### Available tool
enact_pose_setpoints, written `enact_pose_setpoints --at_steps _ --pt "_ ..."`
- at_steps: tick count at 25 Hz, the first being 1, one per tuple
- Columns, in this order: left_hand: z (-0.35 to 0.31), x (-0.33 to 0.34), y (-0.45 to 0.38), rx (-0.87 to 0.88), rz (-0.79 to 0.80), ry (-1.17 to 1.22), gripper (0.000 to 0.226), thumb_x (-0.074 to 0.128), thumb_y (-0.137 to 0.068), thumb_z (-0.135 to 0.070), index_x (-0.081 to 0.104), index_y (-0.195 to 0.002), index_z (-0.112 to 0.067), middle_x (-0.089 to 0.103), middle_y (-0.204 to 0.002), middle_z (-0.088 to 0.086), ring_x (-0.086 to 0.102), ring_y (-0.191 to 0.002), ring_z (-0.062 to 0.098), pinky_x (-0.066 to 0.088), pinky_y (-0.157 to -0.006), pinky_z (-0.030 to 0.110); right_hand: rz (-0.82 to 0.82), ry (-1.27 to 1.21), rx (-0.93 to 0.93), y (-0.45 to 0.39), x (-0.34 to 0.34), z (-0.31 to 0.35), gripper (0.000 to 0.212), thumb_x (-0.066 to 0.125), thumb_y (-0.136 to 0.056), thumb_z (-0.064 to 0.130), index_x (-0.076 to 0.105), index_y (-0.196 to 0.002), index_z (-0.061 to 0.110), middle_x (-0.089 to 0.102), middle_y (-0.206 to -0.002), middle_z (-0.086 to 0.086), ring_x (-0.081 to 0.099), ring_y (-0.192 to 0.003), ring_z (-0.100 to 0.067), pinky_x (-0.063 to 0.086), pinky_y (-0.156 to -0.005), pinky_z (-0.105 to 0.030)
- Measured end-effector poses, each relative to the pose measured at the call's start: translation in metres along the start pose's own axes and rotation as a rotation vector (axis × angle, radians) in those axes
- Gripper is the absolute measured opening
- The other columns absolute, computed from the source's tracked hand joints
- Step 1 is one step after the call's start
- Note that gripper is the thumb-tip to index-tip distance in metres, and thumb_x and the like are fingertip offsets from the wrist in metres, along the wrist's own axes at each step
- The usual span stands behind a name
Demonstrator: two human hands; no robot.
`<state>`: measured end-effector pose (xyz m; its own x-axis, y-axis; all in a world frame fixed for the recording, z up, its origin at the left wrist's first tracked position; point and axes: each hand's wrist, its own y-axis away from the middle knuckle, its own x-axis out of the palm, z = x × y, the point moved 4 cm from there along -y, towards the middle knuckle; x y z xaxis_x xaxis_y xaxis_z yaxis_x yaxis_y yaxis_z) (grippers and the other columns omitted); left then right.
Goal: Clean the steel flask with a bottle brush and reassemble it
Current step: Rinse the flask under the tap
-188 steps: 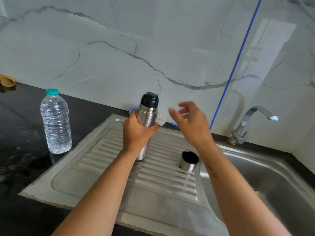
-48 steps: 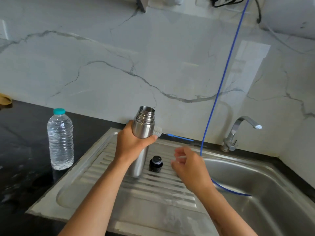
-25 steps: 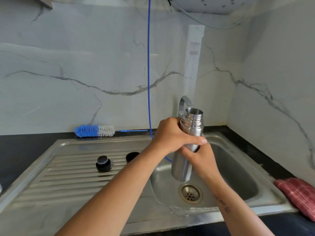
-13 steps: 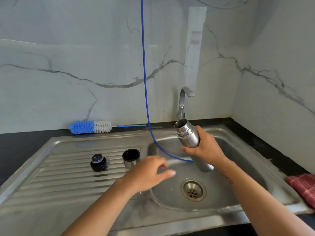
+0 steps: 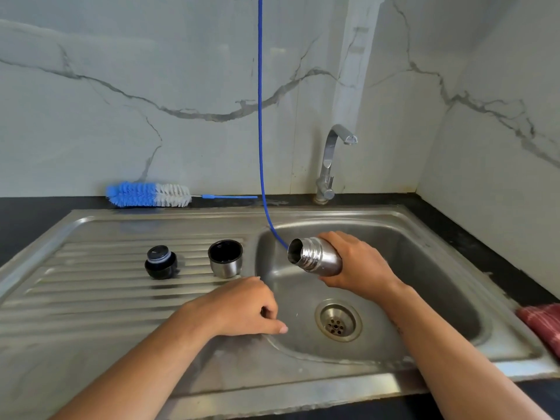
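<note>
Head view shows your right hand wrapped around the steel flask, holding it tipped on its side over the sink bowl, open mouth pointing left. Your left hand hangs by the bowl's left edge with fingers loosely curled and holds nothing. On the ridged draining board stand the black stopper and, just to its right, the steel cup lid, open side up. The blue and white bottle brush lies by the wall behind the sink. A blue hose hangs down into the bowl, left of the tap. A red cloth sits at the far right.
</note>
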<state>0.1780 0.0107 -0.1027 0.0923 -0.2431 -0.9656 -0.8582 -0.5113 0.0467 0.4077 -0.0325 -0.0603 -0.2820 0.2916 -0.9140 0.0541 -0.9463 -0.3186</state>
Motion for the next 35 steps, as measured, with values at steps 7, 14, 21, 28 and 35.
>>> enact_pose_setpoints --at_steps 7,14,21,28,35 --pt "0.004 0.004 -0.003 0.034 -0.022 0.005 0.055 0.052 -0.08 -0.074 0.067 -0.071 -0.022 0.065 -0.067 -0.003 0.062 -0.068 0.015 0.051 -0.099 0.046 -0.079 0.081 -0.043 -0.007 0.003 -0.004 0.075 0.084 -0.067 0.029 0.051 -0.134 0.038 0.061 -0.118 0.013 0.056 -0.104 -0.013 0.043 -0.089 -0.032" --pt "0.004 0.005 -0.004 0.051 -0.038 0.01 0.055 0.053 -0.08 -0.073 0.067 -0.069 -0.021 0.066 -0.067 -0.003 0.062 -0.068 0.015 0.05 -0.1 0.047 -0.145 0.121 -0.033 -0.01 0.001 -0.012 0.077 0.084 -0.069 0.023 0.051 -0.138 0.035 0.059 -0.125 0.01 0.053 -0.117 -0.017 0.034 -0.106 -0.036" --pt "0.004 0.004 -0.004 0.06 -0.051 0.026 0.059 0.051 -0.077 -0.075 0.066 -0.068 -0.018 0.064 -0.064 -0.002 0.061 -0.067 0.017 0.051 -0.099 0.045 -0.211 0.132 -0.046 -0.011 -0.006 -0.01 0.076 0.082 -0.066 0.015 0.056 -0.136 0.031 0.06 -0.123 0.006 0.053 -0.114 -0.022 0.032 -0.111 -0.04" --pt "0.004 0.005 -0.005 0.081 -0.066 0.03 0.058 0.052 -0.078 -0.073 0.066 -0.067 -0.018 0.063 -0.063 -0.002 0.06 -0.064 0.017 0.051 -0.098 0.044 -0.239 0.155 -0.045 -0.01 -0.011 -0.01 0.077 0.083 -0.068 0.013 0.055 -0.138 0.028 0.06 -0.124 0.003 0.053 -0.116 -0.023 0.03 -0.115 -0.044" --pt "0.002 0.003 -0.004 0.079 -0.058 0.027 0.059 0.051 -0.077 -0.074 0.066 -0.068 -0.018 0.064 -0.065 -0.001 0.061 -0.068 0.019 0.051 -0.1 0.048 -0.242 0.182 -0.053 -0.01 -0.013 -0.01 0.076 0.083 -0.069 0.012 0.054 -0.138 0.029 0.06 -0.125 0.003 0.053 -0.119 -0.022 0.024 -0.121 -0.051"
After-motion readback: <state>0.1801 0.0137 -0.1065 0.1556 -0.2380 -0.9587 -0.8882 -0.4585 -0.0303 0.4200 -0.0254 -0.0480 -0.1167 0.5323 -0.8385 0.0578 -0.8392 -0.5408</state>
